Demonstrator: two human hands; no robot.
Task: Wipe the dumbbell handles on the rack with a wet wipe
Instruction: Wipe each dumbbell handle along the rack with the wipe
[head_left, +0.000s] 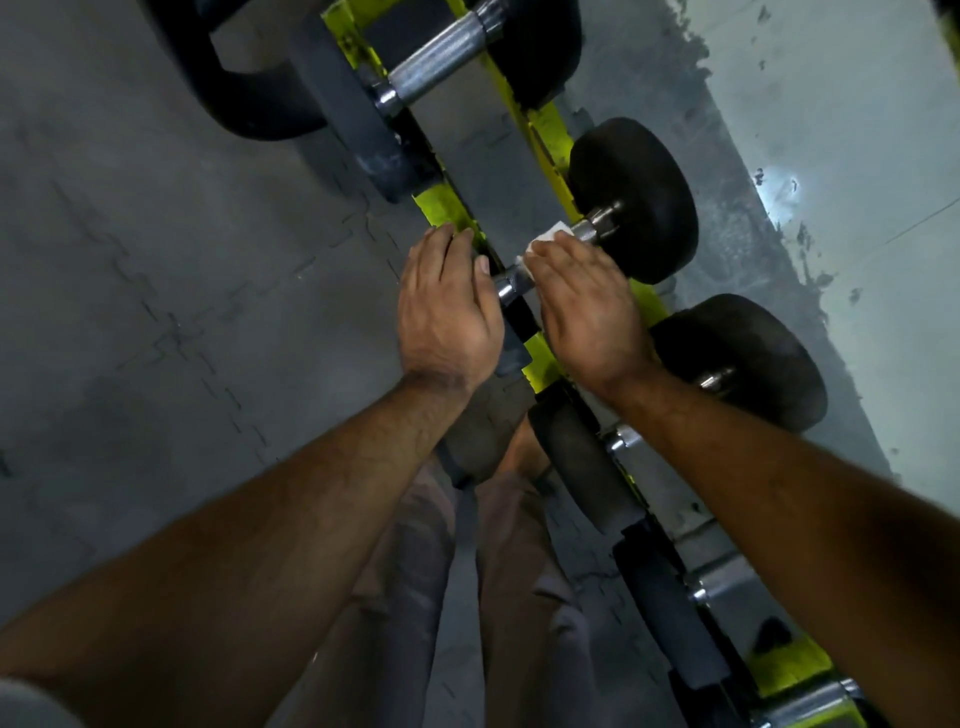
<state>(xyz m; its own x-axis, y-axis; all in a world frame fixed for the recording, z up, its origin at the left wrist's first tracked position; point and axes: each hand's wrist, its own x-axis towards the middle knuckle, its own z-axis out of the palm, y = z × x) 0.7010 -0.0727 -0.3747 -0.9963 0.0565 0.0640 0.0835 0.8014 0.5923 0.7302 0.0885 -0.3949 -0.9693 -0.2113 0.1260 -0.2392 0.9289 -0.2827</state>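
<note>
A yellow-green rack (441, 208) runs diagonally through the view and carries several black dumbbells. My right hand (587, 317) presses a white wet wipe (548, 239) around the metal handle (514, 280) of the middle dumbbell (634, 197). Only a short bare piece of that handle shows between my hands. My left hand (447, 312) lies over the near end of this dumbbell and hides its near head; fingers curl down over it. A bigger dumbbell handle (441, 57) lies bare at the top.
More dumbbells (743, 358) sit lower right on the rack, with handles (722, 577) partly behind my right forearm. Grey floor mats (156, 260) fill the left side. A pale stained wall (857, 156) stands behind the rack. My legs are below, against the rack.
</note>
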